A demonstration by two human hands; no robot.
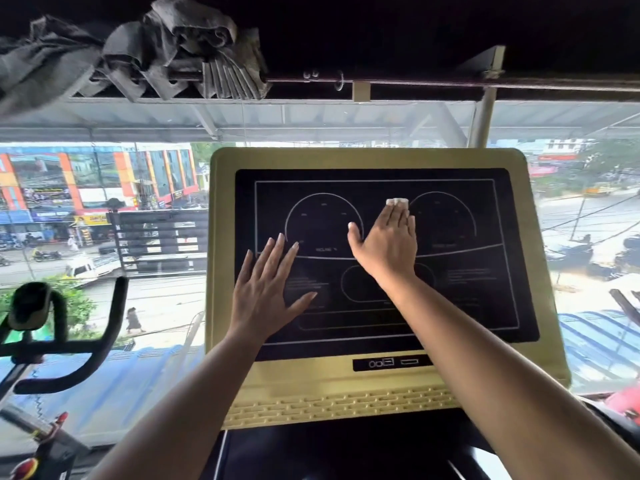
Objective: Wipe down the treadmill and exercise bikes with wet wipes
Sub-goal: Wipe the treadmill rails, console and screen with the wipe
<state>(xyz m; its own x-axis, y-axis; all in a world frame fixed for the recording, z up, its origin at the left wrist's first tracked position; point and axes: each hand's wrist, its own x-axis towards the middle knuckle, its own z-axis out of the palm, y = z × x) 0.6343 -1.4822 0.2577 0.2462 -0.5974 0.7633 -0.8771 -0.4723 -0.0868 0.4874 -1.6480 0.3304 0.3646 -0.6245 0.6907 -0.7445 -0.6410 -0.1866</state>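
The right hand [388, 242] presses a wet wipe [397, 201] flat under straight fingers, wiping the treadmill console [540, 271], while beside it the left hand [268, 289], spread wide, steadies the console.

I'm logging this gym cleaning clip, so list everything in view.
treadmill console: one, yellow-green frame, centre
screen: one, black, set in the treadmill console
wet wipe: one, white, upper middle of the screen, under the right grip
exercise bike: one, black, lower left, partly cut off
curtain rod: one, dark, across the top
curtain: one, grey, bunched on the curtain rod, top left
window: one, clear glass, behind the treadmill console
left grip: one, bare hand, flat on the screen's lower left
right grip: one, bare hand, fingers straight, pressing the wet wipe
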